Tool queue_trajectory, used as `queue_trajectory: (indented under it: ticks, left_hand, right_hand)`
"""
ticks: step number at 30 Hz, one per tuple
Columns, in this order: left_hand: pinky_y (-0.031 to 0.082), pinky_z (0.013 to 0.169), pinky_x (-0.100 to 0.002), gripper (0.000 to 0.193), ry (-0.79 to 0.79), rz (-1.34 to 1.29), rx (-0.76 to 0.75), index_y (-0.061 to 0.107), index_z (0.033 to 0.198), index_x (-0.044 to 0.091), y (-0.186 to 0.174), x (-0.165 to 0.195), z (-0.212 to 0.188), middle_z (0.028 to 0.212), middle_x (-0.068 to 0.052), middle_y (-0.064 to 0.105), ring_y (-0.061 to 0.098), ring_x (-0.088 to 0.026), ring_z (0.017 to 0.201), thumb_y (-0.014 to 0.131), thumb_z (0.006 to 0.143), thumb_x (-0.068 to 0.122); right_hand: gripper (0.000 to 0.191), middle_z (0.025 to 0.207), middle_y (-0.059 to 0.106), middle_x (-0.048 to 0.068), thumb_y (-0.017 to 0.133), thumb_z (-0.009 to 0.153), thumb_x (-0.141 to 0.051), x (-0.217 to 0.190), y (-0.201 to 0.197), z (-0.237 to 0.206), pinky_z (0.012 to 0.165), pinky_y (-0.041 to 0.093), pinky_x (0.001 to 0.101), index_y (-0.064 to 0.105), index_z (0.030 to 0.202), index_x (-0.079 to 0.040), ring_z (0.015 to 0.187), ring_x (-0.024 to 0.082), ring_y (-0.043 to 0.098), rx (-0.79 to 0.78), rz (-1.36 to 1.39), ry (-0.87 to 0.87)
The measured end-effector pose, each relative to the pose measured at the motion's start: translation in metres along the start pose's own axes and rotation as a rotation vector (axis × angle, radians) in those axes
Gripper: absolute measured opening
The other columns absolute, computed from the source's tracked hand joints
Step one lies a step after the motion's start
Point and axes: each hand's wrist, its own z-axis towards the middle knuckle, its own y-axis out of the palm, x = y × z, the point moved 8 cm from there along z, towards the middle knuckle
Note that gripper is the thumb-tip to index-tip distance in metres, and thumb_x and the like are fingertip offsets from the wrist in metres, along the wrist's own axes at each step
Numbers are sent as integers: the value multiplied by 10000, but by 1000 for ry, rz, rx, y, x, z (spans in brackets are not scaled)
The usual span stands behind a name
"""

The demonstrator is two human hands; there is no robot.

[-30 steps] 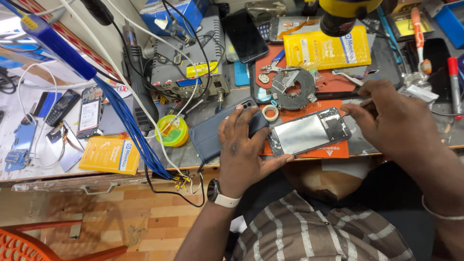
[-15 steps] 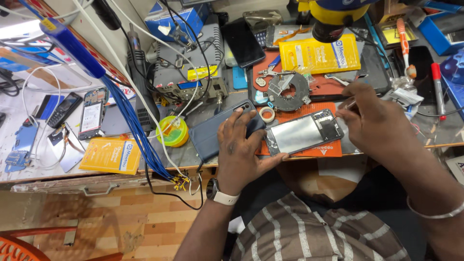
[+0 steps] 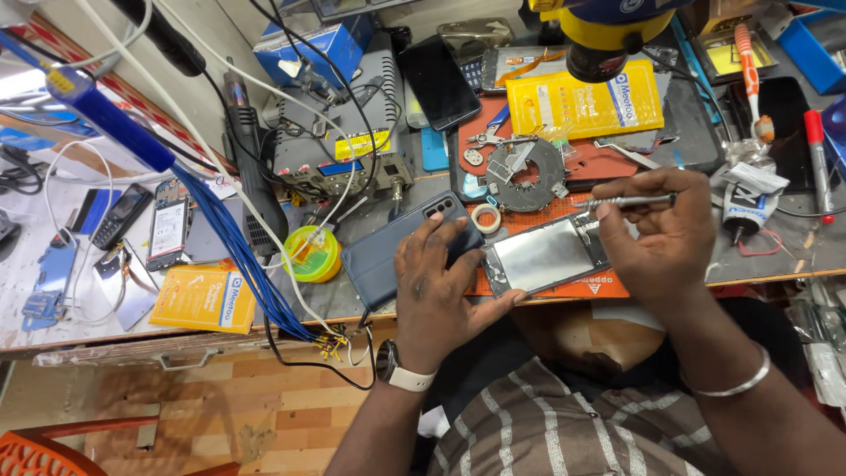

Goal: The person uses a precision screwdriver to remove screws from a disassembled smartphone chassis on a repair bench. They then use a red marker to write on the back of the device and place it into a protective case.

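Change: the right hand [image 3: 661,231] had drawn back slightly from the opened phone.
Right hand: pinched a slim metal screwdriver [image 3: 627,202] (held level).
Left hand [image 3: 438,286]: open, flat, steadying the opened silver-backed phone [image 3: 542,258] on the orange mat [image 3: 608,287].

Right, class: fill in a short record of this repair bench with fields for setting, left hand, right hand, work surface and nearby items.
Setting: cluttered workbench, seen from above
Left hand: flat on a dark phone back cover, thumb by the opened phone
Right hand: holds a thin metal tool over the opened phone
Work surface: orange mat
Nearby: roll of tape, round metal jig, yellow packet
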Motion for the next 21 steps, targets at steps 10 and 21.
queue_trajectory:
  ticks: [10,21]
  left_hand:
    - [369,1111,-539,569,-11,14,-4,761,992,69,14,8,8,1357,-135,595,475,-381,1368,865,726,561]
    - [376,1100,-533,588,-10,26,8,768,995,60,7,14,0,1342,-134,593,472,-376,1368,863,731,577]
  right_hand:
    - [376,1180,694,236,656,1003,98,12,-6,8,886,613,267,376,1243,20,1076,187,711,-41,-125,24]
    - [356,1170,703,251,661,1022,61,2,-6,3,844,609,247,373,1227,13,1049,179,717,-61,-157,1]
